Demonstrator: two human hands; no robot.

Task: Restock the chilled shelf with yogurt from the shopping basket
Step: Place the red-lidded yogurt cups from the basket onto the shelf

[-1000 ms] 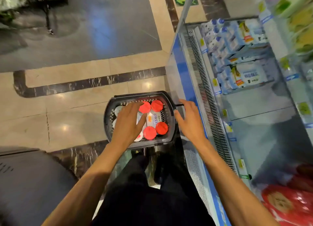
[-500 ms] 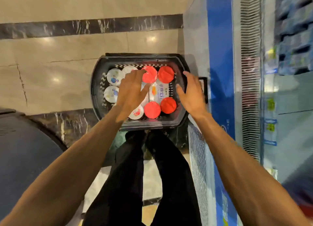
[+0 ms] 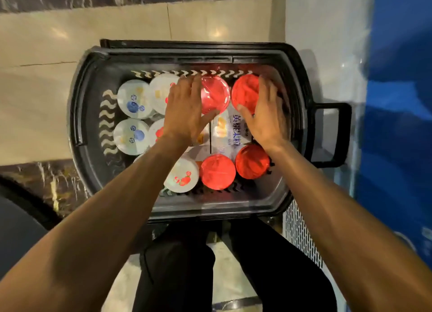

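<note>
A black shopping basket (image 3: 210, 54) sits on the floor in front of me, filled with yogurt. On its right side lies a multipack of red-lidded yogurt cups (image 3: 218, 171) with a white printed sleeve (image 3: 233, 134). Several white foil-topped yogurt cups (image 3: 133, 98) fill the left side, one with a strawberry print (image 3: 182, 176) near me. My left hand (image 3: 184, 113) rests, fingers apart, against the left of the far red lids. My right hand (image 3: 264, 117) lies spread on the far right red lid, thumb on the sleeve. The chilled shelf itself is out of view.
The chiller's blue and white front (image 3: 397, 124) rises just right of the basket, with a vent grille (image 3: 301, 232) low down. The basket's handle (image 3: 336, 134) sticks out toward it. A dark rounded object (image 3: 14, 230) sits at the lower left. My legs in black trousers stand below the basket.
My view has dropped and closed in on the basket. My right hand moved from the basket's rim onto the far right red lid; my left hand shifted to the pack's left side.
</note>
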